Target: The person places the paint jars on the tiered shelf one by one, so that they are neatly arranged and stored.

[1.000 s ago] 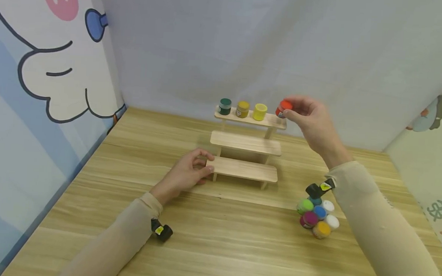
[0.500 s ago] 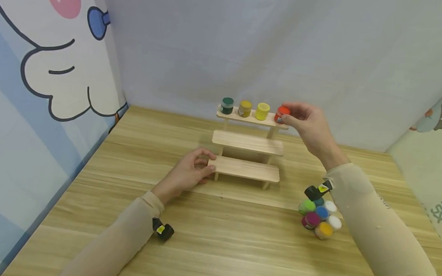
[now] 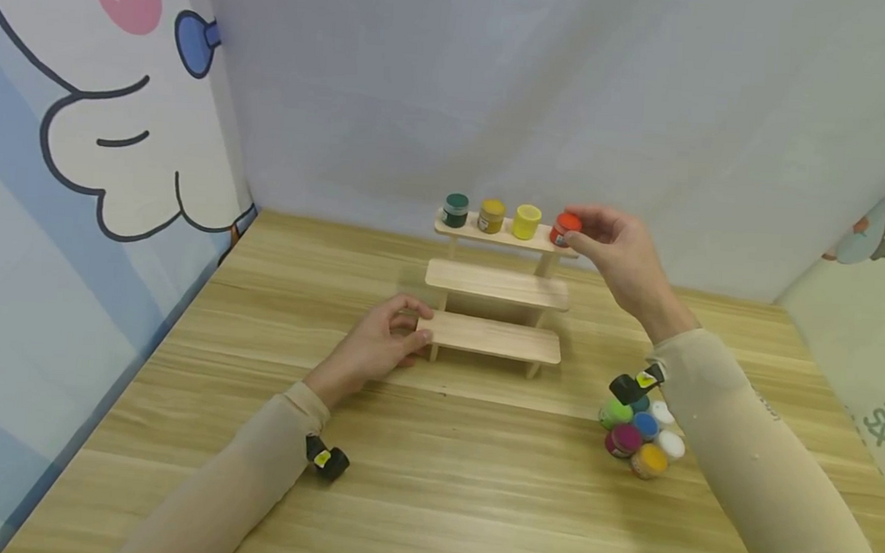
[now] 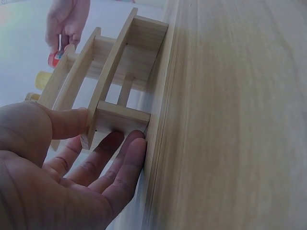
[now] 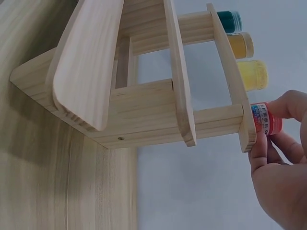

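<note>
A three-tier wooden display stand [image 3: 496, 283] stands on the table. My left hand [image 3: 370, 341] holds the left end of its lowest tier, with the thumb on the board's edge and the fingers against the leg in the left wrist view. At the right end of the top tier, my right hand [image 3: 627, 261] pinches a red paint jar [image 5: 263, 118] between thumb and fingers; the jar sits upright on the board. Left of it on the same tier are a yellow jar [image 3: 525, 221], an ochre jar [image 3: 491, 216] and a dark green jar [image 3: 456, 210].
Several more paint jars cluster on the table [image 3: 431, 485] under my right forearm, among them a purple jar [image 3: 623, 440], an orange-yellow jar [image 3: 649, 461] and a light green jar [image 3: 615, 413]. A pale cloth wall [image 3: 392, 98] rises close behind the stand.
My right hand has lowered the red paint jar from a tilted position onto the top tier, where it now sits upright. My left hand keeps its hold on the stand.
</note>
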`<state>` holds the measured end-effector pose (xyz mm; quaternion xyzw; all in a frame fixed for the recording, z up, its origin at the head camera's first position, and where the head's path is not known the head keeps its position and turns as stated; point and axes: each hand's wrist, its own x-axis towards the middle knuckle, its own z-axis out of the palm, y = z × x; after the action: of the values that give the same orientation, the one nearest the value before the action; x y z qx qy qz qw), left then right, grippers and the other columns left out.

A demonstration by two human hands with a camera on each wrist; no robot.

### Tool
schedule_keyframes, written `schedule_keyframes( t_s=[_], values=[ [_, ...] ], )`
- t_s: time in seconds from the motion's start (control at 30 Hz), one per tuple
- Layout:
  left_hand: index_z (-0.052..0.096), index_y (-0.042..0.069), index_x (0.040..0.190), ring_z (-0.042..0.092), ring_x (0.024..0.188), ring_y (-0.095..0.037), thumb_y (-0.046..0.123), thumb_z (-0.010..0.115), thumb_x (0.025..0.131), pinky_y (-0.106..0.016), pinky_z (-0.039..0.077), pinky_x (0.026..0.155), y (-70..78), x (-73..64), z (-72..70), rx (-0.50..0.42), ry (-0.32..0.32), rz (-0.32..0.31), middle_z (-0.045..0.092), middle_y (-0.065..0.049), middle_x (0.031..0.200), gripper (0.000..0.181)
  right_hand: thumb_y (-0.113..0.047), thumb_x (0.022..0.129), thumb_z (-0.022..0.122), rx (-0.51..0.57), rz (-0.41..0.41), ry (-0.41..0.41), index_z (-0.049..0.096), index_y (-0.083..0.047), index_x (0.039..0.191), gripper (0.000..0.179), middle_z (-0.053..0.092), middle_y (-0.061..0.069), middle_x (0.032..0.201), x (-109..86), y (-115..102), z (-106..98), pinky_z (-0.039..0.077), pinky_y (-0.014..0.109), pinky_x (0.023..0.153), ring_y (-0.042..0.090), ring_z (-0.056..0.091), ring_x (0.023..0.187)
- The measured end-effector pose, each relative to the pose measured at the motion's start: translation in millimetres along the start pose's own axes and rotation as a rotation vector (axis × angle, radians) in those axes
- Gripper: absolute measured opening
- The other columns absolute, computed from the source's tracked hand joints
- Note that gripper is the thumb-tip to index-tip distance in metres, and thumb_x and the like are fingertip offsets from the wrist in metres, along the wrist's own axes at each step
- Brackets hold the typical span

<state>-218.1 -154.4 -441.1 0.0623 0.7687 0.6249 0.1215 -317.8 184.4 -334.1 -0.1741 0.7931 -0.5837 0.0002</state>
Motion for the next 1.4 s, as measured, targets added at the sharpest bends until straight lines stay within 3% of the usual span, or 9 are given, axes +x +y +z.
schedule_keyframes(
  t_s=[0.3, 0.57, 0.77, 0.9, 1.13, 1.4],
  values=[
    [0.062, 0.015, 0.139, 0.073, 0.116, -0.032, 0.013, 0.068, 0.113, -0.049, 0.066, 0.097, 0.3, -0.3, 0.9, 0.001, -0.001, -0.012, 0.073, -0.015, 0.13, 0.027, -0.006, 0.109, 0.071, 0.01, -0.005, -0.015, 0.051, 0.009, 0.158, 0.055, 0.07, 0.001, 0.131, -3.2, 2, -2, 0.059, 0.017, 0.095, 0.011, 0.071, 0.115],
    [0.063, 0.015, 0.139, 0.073, 0.116, -0.032, 0.013, 0.068, 0.113, -0.048, 0.067, 0.096, 1.6, -0.9, 1.3, 0.007, 0.003, -0.014, 0.073, -0.015, 0.13, 0.027, -0.003, 0.108, 0.071, 0.056, -0.024, -0.007, 0.051, 0.004, 0.16, 0.056, 0.069, 0.005, 0.133, -2.8, 3, -1, 0.061, 0.02, 0.096, 0.012, 0.072, 0.114],
    [0.063, 0.016, 0.138, 0.073, 0.116, -0.032, 0.013, 0.068, 0.113, -0.048, 0.067, 0.096, 0.7, -0.2, 1.0, 0.008, 0.0, -0.011, 0.073, -0.014, 0.129, 0.026, -0.002, 0.107, 0.072, 0.082, -0.022, 0.009, 0.045, -0.003, 0.166, 0.066, 0.055, 0.018, 0.156, -3.5, 0, -1, 0.06, 0.02, 0.099, 0.02, 0.066, 0.127],
    [0.063, 0.016, 0.138, 0.073, 0.116, -0.032, 0.013, 0.068, 0.113, -0.048, 0.067, 0.096, 0.3, 0.1, 0.9, 0.009, 0.001, -0.011, 0.073, -0.014, 0.129, 0.026, -0.005, 0.105, 0.073, 0.062, -0.039, 0.036, 0.045, -0.009, 0.168, 0.068, 0.046, 0.018, 0.166, -4.6, -1, -2, 0.058, 0.02, 0.1, 0.027, 0.059, 0.138],
    [0.063, 0.016, 0.139, 0.073, 0.116, -0.031, 0.014, 0.068, 0.113, -0.048, 0.066, 0.097, 0.5, 0.1, 0.5, 0.015, 0.006, -0.013, 0.073, -0.014, 0.13, 0.026, -0.005, 0.105, 0.074, 0.091, -0.082, 0.056, 0.048, -0.009, 0.165, 0.066, 0.047, 0.013, 0.164, -6.2, -3, -2, 0.056, 0.021, 0.101, 0.031, 0.055, 0.141],
    [0.063, 0.015, 0.139, 0.073, 0.115, -0.031, 0.013, 0.068, 0.113, -0.048, 0.066, 0.097, 0.0, 0.2, -0.1, 0.009, 0.004, -0.014, 0.073, -0.015, 0.13, 0.027, -0.004, 0.104, 0.074, 0.114, -0.124, 0.095, 0.053, -0.009, 0.16, 0.06, 0.052, 0.009, 0.155, -11.2, -5, -6, 0.056, 0.021, 0.103, 0.025, 0.059, 0.136]
  ],
)
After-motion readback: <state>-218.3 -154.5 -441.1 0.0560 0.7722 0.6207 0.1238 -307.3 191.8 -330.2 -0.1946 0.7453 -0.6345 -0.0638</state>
